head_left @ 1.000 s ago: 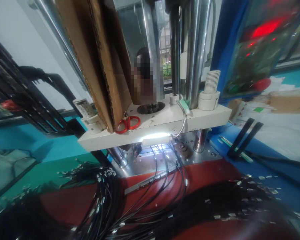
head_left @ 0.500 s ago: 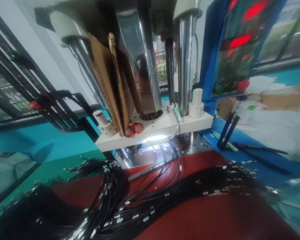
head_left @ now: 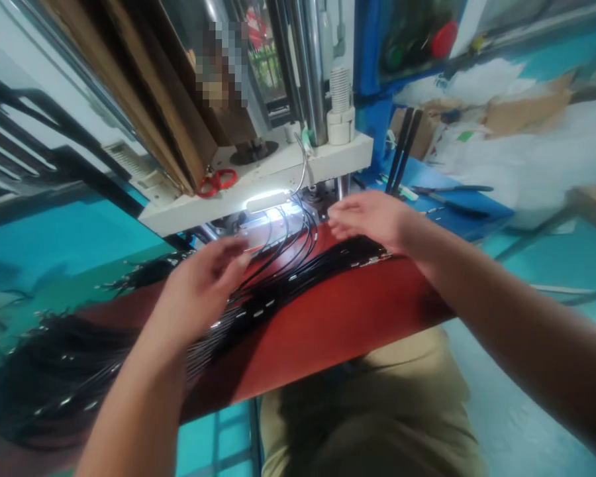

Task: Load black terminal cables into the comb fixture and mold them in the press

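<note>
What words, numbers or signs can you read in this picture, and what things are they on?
None: no word, label, brand, number or sign can be read.
Control panel: too blurred to read any marking.
Green patch among the white bags: too small and blurred to tell if it has writing.
Pale bits on the black cables: too small to tell if anything is printed there.

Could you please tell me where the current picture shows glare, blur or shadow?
All in the head view: white glare surrounds the strip lamp; the left hand and right hand look slightly soft; black cables at lower left smear; dark shadow crosses the trousers.
</note>
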The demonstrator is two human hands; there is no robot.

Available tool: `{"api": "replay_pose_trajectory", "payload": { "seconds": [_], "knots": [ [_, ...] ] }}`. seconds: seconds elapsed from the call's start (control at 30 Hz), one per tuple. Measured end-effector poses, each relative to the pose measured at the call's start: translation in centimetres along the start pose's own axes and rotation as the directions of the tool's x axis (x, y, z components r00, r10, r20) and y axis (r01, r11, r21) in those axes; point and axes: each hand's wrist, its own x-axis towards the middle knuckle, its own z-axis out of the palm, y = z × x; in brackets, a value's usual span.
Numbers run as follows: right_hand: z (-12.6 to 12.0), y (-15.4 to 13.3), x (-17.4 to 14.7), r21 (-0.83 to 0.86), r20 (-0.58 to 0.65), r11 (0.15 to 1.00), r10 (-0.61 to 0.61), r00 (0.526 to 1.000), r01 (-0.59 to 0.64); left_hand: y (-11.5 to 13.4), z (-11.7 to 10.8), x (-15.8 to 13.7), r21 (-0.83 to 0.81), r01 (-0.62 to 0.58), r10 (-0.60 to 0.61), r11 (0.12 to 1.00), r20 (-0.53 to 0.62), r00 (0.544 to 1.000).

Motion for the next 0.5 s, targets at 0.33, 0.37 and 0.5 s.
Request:
{"api": "replay_pose_trajectory", "payload": {
  "seconds": [0.33, 0.37, 0.5],
  "knots": [
    [5.3, 1.1, 3.8, 0.372, 0.254, 0.875, 0.226, 0.940, -0.311, -0.1, 4.2, 5.8, 0.108, 0.019, -0.025, 0.994, 0.056, 0.998],
    [5.6, 0.7, 3.4, 0.387, 0.295, 0.860, 0.226, 0.928, -0.333, 0.0, 4.2, 5.5, 0.078, 0.008, -0.012, 0.997, 0.060, 0.998],
    [7.1, -0.5, 2.7, 0.461, 0.362, 0.814, 0.193, 0.912, -0.354, 0.0, 3.7, 4.8, -0.011, -0.032, 0.033, 0.999, 0.028, 0.999]
  ]
}}
